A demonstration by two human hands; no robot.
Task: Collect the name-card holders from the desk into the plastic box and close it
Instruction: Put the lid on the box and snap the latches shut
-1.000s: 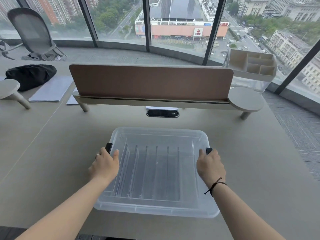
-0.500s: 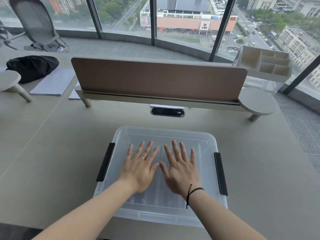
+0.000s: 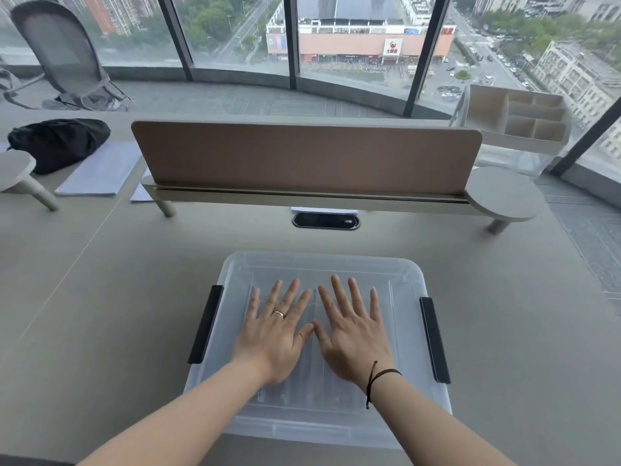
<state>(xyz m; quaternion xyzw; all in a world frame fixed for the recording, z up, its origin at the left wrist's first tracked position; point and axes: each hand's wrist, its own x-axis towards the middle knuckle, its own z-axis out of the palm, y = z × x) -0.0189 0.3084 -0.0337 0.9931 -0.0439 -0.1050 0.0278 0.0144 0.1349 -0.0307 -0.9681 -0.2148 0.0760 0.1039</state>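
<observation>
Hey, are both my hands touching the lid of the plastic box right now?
Touching. The head view shows the left hand and right hand lying flat on the lid.

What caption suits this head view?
Both hands, left and right, press flat on the lid of the clear plastic box.

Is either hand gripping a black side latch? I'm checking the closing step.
No: left hand and right hand lie flat on the lid.

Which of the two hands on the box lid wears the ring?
The left hand: a ring on one finger. The right hand has bare fingers, only a black cord at its wrist.
</observation>
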